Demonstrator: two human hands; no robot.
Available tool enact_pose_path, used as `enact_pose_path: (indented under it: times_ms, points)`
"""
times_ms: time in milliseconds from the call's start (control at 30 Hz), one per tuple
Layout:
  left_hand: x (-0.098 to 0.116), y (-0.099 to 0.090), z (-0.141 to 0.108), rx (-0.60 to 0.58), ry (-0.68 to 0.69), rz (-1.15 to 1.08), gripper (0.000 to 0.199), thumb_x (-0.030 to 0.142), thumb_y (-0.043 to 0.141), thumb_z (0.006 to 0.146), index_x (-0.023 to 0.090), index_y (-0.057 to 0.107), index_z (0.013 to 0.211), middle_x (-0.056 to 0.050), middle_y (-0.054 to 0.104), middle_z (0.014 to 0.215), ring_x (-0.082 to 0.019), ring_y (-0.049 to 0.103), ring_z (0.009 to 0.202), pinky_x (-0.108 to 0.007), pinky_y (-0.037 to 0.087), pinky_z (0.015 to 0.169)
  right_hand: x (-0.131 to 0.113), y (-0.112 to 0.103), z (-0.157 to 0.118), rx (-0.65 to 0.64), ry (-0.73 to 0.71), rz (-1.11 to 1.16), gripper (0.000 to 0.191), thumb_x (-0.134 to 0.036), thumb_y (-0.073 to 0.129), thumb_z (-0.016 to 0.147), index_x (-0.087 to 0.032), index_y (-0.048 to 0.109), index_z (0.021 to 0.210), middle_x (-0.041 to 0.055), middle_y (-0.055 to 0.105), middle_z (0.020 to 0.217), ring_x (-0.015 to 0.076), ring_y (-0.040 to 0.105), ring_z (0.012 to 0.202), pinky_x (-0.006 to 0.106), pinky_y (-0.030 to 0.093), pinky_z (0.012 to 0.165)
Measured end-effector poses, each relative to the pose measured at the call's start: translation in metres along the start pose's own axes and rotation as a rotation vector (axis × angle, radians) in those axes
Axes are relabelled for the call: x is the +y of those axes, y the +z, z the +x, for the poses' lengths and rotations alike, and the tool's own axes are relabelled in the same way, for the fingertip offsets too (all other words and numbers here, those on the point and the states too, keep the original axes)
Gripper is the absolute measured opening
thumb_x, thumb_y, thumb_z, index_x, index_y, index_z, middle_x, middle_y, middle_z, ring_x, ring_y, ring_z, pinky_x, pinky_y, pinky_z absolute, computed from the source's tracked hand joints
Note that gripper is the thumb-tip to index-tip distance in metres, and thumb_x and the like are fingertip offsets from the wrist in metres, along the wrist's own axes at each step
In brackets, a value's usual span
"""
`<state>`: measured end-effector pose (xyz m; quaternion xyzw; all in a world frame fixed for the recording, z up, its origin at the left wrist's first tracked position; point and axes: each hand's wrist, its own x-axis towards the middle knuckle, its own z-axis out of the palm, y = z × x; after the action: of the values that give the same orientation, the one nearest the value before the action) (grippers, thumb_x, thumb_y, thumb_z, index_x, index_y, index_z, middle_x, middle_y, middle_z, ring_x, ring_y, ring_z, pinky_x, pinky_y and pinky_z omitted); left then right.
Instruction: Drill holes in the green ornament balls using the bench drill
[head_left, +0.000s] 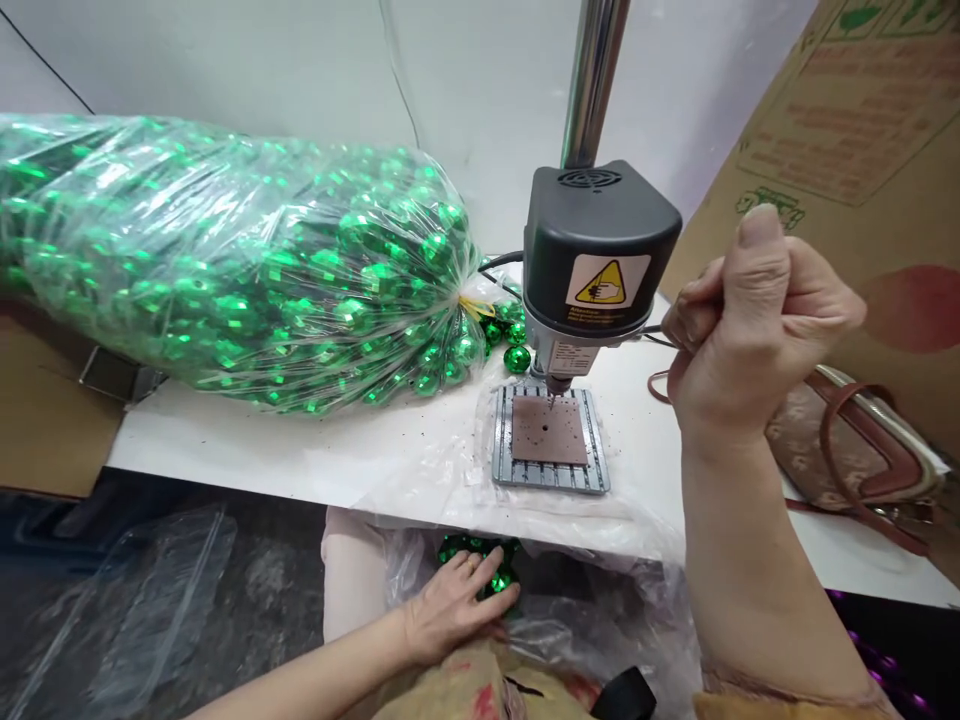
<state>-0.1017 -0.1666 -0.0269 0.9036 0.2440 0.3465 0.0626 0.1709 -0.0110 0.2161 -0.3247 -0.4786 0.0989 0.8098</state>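
My left hand [466, 598] is down at my lap, its fingers apart and resting over several shiny green faceted balls [504, 580] on clear plastic. My right hand [750, 320] is raised in a fist, thumb upward, just right of the black-topped drill press [600, 250]. What its fingers close around is hidden. Under the drill bit [553, 402], a brown square plate [551, 445] with a dark hole lies on the slotted metal base [598, 480]. Dark crumbs are scattered over the plate.
A large clear bag [247, 270] of green balls, tied with yellow, lies left on the white table [247, 450]. Loose green balls [517, 359] sit behind the base. At right are a patterned handbag [814, 440] and a cardboard box [840, 150]. Plastic sheeting [442, 470] drapes the front edge.
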Motion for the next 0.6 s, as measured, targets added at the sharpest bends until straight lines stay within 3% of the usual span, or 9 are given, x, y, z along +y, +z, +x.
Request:
enact_pose_path:
  times_ms: [100, 167, 233, 333, 433, 533, 600]
  points:
    - [-0.015, -0.005, 0.011, 0.087, -0.012, 0.035, 0.028, 0.047, 0.072, 0.093, 0.037, 0.071, 0.119, -0.006, 0.078, 0.112, -0.025, 0.075, 0.077, -0.039, 0.063, 0.060, -0.001, 0.000, 0.000, 0.014, 0.006, 0.002, 0.042, -0.038, 0.065, 0.096, -0.019, 0.055, 0.059, -0.0088, 0.042, 0.047, 0.0012, 0.035, 0.037, 0.023, 0.022, 0.037]
    - [-0.039, -0.009, 0.041, 0.173, -0.055, 0.082, 0.021, 0.028, 0.062, 0.097, 0.032, 0.069, 0.116, -0.006, 0.077, 0.105, -0.023, 0.074, 0.081, -0.037, 0.063, 0.066, -0.001, 0.001, -0.001, 0.021, 0.015, 0.002, 0.042, -0.037, 0.066, 0.095, -0.019, 0.055, 0.059, -0.0087, 0.043, 0.046, 0.0016, 0.034, 0.037, 0.024, 0.021, 0.037]
    - [-0.073, -0.012, 0.085, 0.226, -0.212, 0.095, 0.021, 0.017, 0.055, 0.097, 0.027, 0.069, 0.110, -0.005, 0.075, 0.097, -0.022, 0.073, 0.085, -0.037, 0.062, 0.076, -0.002, 0.001, -0.001, 0.024, 0.017, -0.004, 0.042, -0.037, 0.065, 0.096, -0.019, 0.055, 0.059, -0.0087, 0.041, 0.045, 0.0021, 0.034, 0.037, 0.024, 0.021, 0.038]
    - [-0.130, -0.006, 0.157, 0.157, -0.474, 0.025, 0.025, 0.013, 0.054, 0.095, 0.022, 0.069, 0.113, -0.006, 0.072, 0.100, -0.021, 0.071, 0.087, -0.035, 0.059, 0.081, -0.003, 0.001, -0.001, 0.029, 0.016, -0.003, 0.041, -0.034, 0.064, 0.096, -0.020, 0.055, 0.058, -0.0082, 0.040, 0.044, 0.0029, 0.034, 0.037, 0.026, 0.021, 0.038]
    - [-0.174, 0.010, 0.212, 0.014, -0.619, 0.014, 0.035, 0.009, 0.067, 0.087, 0.022, 0.069, 0.120, -0.009, 0.068, 0.117, -0.027, 0.070, 0.108, -0.038, 0.056, 0.096, -0.002, 0.000, -0.002, 0.029, 0.022, 0.013, 0.040, -0.032, 0.065, 0.095, -0.020, 0.055, 0.057, -0.0079, 0.040, 0.044, 0.0033, 0.034, 0.037, 0.027, 0.019, 0.038]
    - [-0.197, 0.028, 0.237, -0.037, -0.689, -0.086, 0.042, 0.005, 0.077, 0.076, 0.023, 0.072, 0.114, -0.009, 0.065, 0.120, -0.031, 0.067, 0.119, -0.041, 0.053, 0.103, -0.001, -0.001, -0.001, 0.028, 0.039, 0.020, 0.041, -0.033, 0.067, 0.093, -0.019, 0.056, 0.056, -0.0081, 0.039, 0.043, 0.0030, 0.033, 0.036, 0.027, 0.019, 0.038]
    - [-0.203, 0.034, 0.241, 0.019, -0.701, -0.182, 0.042, 0.005, 0.078, 0.074, 0.023, 0.072, 0.111, -0.008, 0.066, 0.120, -0.031, 0.066, 0.121, -0.041, 0.052, 0.106, 0.000, -0.001, -0.002, 0.024, 0.041, 0.025, 0.042, -0.036, 0.067, 0.093, -0.019, 0.057, 0.056, -0.0080, 0.040, 0.043, 0.0029, 0.033, 0.037, 0.027, 0.019, 0.038]
